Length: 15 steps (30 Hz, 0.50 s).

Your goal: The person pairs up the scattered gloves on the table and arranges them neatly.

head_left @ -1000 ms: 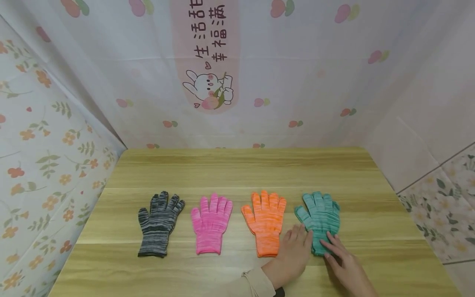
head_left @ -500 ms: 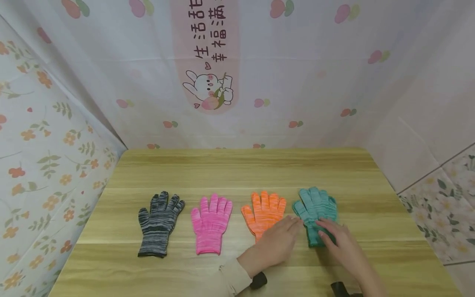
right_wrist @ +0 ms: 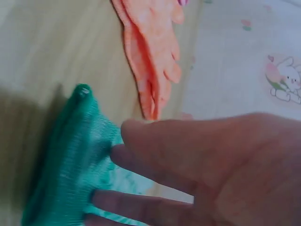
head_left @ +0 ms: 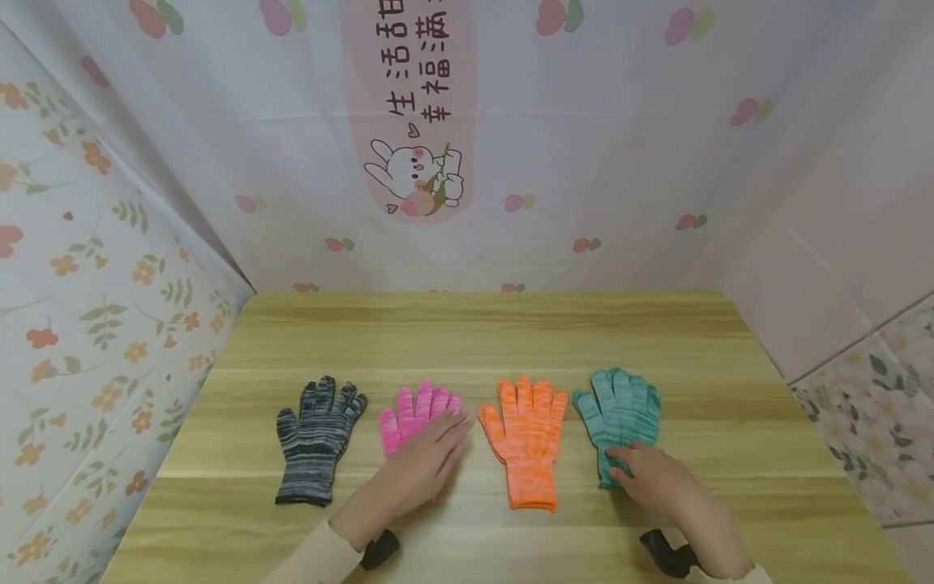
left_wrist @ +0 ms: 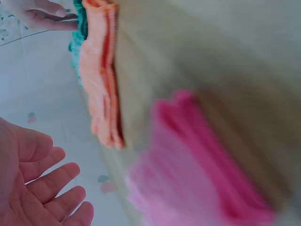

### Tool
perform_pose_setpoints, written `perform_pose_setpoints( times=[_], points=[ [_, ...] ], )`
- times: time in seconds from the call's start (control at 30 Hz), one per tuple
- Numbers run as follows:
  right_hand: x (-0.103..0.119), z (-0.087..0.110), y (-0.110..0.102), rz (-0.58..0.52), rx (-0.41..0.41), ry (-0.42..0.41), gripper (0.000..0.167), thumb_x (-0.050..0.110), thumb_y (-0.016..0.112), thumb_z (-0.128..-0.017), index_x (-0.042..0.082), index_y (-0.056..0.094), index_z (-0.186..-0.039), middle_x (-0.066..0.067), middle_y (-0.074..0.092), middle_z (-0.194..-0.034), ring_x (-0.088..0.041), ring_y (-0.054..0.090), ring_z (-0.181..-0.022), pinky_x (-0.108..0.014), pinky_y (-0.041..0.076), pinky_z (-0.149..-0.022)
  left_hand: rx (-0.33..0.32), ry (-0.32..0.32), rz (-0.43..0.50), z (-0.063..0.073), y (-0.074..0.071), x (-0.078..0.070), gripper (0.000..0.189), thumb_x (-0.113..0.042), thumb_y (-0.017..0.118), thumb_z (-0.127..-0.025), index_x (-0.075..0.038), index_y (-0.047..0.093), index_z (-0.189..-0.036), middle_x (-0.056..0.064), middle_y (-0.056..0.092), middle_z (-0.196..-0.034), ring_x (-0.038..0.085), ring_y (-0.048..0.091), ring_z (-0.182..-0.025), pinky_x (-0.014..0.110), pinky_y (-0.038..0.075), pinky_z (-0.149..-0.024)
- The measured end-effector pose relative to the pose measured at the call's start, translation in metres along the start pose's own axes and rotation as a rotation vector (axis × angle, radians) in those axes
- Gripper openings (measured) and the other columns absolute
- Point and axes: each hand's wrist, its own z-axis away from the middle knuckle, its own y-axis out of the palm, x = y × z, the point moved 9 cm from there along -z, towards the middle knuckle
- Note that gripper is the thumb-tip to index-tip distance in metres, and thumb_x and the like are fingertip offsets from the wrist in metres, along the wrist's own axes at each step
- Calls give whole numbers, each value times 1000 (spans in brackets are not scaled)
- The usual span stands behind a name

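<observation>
Four-fingered rows of knit work gloves lie palm-flat, fingers pointing away from me. My left hand [head_left: 425, 464] passes over the pink glove [head_left: 404, 422], hiding its lower part; in the left wrist view its fingers [left_wrist: 52, 187] are loosely spread and hold nothing, apart from the pink glove [left_wrist: 188, 179]. At the right, my right hand [head_left: 657, 478] rests its fingertips on the cuff of the teal glove [head_left: 620, 410]. Close up, those fingers [right_wrist: 141, 205] are fairly straight against the teal knit [right_wrist: 70, 155]. Between the hands lies the orange glove [head_left: 527, 446].
A black-and-grey glove [head_left: 315, 446] lies at the left of the row. The wood-grain table [head_left: 481, 332] meets a printed curtain [head_left: 584, 162] at the back. Floral cloth [head_left: 109, 324] hangs along the left side. Dark straps or mounts [head_left: 667, 553] show at both wrists.
The teal glove has shifted slightly away and left, with my right hand on it. My left hand has left the teal glove and swept left past the orange glove to above the pink one.
</observation>
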Motion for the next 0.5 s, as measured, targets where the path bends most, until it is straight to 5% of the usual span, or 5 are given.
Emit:
perform_pose_setpoints(
  times=[0.33,0.5],
  points=[
    [-1,9,5,36,-217,-67,31,12,71,-79,-2,66,-106,-21,51,-109,-37,58,-97,-45,53,-77,25,-20,-6,30,9,1,40,-19,51,-94,-8,51,-132,10,46,-140,29,40,-132,44,36,-106],
    [-13,11,9,5,-168,-28,27,13,69,-80,-1,68,-103,-15,53,-100,-30,60,-89,-41,52,-72,-1,-18,-42,34,8,2,41,-20,53,-93,-8,52,-131,11,47,-139,29,41,-131,44,37,-106]
  ],
)
